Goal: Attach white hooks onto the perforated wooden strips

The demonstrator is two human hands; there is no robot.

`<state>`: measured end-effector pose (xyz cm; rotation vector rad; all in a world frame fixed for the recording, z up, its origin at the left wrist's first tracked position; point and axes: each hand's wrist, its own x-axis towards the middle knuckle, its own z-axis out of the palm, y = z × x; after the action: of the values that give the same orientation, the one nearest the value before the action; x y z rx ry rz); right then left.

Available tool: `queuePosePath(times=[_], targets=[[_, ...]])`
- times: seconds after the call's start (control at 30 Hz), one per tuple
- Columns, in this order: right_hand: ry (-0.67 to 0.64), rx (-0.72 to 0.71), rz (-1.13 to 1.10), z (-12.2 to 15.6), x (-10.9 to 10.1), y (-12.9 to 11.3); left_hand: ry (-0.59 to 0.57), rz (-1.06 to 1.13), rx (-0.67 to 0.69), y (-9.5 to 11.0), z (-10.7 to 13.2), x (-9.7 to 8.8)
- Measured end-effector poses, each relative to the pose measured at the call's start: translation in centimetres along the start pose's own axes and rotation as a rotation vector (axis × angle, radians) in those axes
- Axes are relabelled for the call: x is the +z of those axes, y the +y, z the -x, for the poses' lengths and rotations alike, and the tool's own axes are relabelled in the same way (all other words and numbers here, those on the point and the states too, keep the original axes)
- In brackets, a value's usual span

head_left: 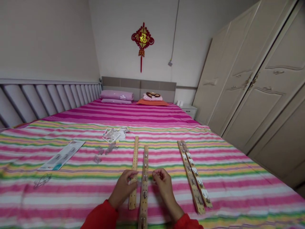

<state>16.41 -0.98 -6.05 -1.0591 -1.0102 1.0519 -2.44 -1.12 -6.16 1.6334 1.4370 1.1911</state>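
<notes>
Two long wooden strips with rows of holes lie side by side on the striped bedspread in front of me: a plain strip (134, 159) on the left and a strip with metal hooks (145, 165) on the right. My left hand (124, 186) is curled over the plain strip, fingers pinched together. My right hand (162, 181) is closed in a pinch just right of the hooked strip, holding something too small to make out. Both sleeves are red.
Two more wooden strips (194, 176) carrying white and metal hooks lie to the right. Clear plastic packaging (113, 135), loose clear hooks (105, 149) and a printed card (62, 156) lie to the left. Pillows (116, 95) sit at the headboard; a wardrobe (257, 89) stands on the right.
</notes>
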Motion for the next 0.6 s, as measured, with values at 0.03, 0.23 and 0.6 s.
queuePosePath(times=[0.03,0.23,0.6], targets=[[-0.005,-0.008,0.014,0.1,-0.1,0.1,-0.023,-0.087,0.072,0.0,0.4,0.2],[-0.020,-0.023,0.019,1.2,0.1,0.1,-0.001,-0.434,0.258,-0.7,1.8,1.6],[-0.019,0.004,0.018,1.4,-0.1,0.2,-0.073,-0.540,0.158,-0.2,1.3,1.4]])
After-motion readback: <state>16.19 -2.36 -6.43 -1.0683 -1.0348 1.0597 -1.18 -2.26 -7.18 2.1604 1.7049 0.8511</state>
